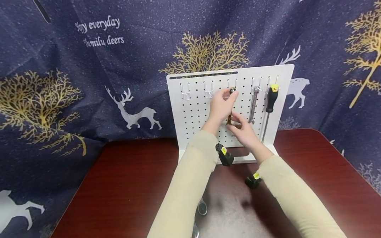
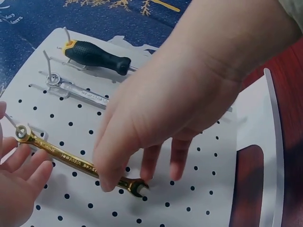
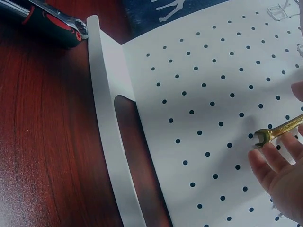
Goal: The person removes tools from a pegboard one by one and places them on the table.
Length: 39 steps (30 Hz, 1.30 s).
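Observation:
A gold combination wrench [image 2: 71, 158] stands nearly upright before the white pegboard [image 1: 194, 124], its ring end up at a wire hook and its open end down. At the ring end is my left hand [image 1: 222, 104], thumb and fingers about the ring; its palm is cut off in the left wrist view. My right hand [image 1: 244, 132] holds the lower shaft. In the left wrist view its thumb [image 2: 110, 172] lies over the shaft, while in the right wrist view its fingers [image 3: 272, 158] sit beside the open end. The right index finger is mostly hidden.
Right of the gold wrench hang a silver wrench [image 1: 253, 105] and a black-and-yellow screwdriver [image 1: 272, 99]. Wire hooks [image 1: 185, 95] project from the board's upper left. A dark-handled tool [image 3: 52, 34] and a metal wrench [image 3: 64, 19] lie on the red-brown table [image 3: 47, 142] beside the board's base.

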{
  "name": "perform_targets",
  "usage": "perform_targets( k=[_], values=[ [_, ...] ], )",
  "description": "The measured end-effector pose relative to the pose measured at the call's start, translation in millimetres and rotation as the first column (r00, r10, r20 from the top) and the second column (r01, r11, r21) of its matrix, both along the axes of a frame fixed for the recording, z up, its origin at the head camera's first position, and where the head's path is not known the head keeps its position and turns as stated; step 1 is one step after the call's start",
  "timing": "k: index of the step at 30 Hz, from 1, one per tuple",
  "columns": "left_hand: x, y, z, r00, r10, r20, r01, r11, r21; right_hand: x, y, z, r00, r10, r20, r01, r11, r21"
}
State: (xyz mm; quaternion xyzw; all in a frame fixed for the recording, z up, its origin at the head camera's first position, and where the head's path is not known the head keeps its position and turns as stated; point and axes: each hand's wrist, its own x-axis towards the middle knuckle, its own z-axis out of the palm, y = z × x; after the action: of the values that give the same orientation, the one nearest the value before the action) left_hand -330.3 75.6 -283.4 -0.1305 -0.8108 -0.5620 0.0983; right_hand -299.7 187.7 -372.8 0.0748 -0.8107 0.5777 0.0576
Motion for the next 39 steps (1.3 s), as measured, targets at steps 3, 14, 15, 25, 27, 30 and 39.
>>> perform_targets(
  k=[3,14,15,25,27,30,39],
  values=[
    [0.3,-0.7,2.3,1.000,-0.008,0.024,0.008,1.000,0.003,1.2,-1.1,0.1,1.000,0.004,0.007,-0.004,1.000,0.005],
    [3.9,0.6,8.4,0.997,0.004,0.080,-0.010,0.997,0.073,9.6,-5.1,-8.1,1.000,0.008,-0.016,-0.010,0.997,-0.083],
    [3.9,1.2,8.3,0.997,0.010,0.080,-0.017,0.996,0.085,11.0,-5.1,-9.6,1.000,0.005,-0.018,-0.007,0.995,-0.095],
    [7.8,2.8,12.3,0.994,0.033,0.105,-0.049,0.987,0.151,26.3,-4.4,-21.9,0.998,-0.053,-0.019,0.046,0.967,-0.250],
    [8.7,3.0,13.9,0.993,0.037,0.112,-0.052,0.989,0.142,29.9,-5.2,-23.0,0.997,-0.069,-0.022,0.061,0.962,-0.265],
    [10.3,3.3,16.3,0.992,0.045,0.119,-0.062,0.989,0.137,34.7,-5.3,-24.8,0.995,-0.090,-0.029,0.079,0.957,-0.280],
    [10.6,3.4,17.9,0.994,0.029,0.110,-0.044,0.989,0.140,47.1,-2.3,-31.3,0.992,-0.120,-0.038,0.103,0.949,-0.297]
  ],
)
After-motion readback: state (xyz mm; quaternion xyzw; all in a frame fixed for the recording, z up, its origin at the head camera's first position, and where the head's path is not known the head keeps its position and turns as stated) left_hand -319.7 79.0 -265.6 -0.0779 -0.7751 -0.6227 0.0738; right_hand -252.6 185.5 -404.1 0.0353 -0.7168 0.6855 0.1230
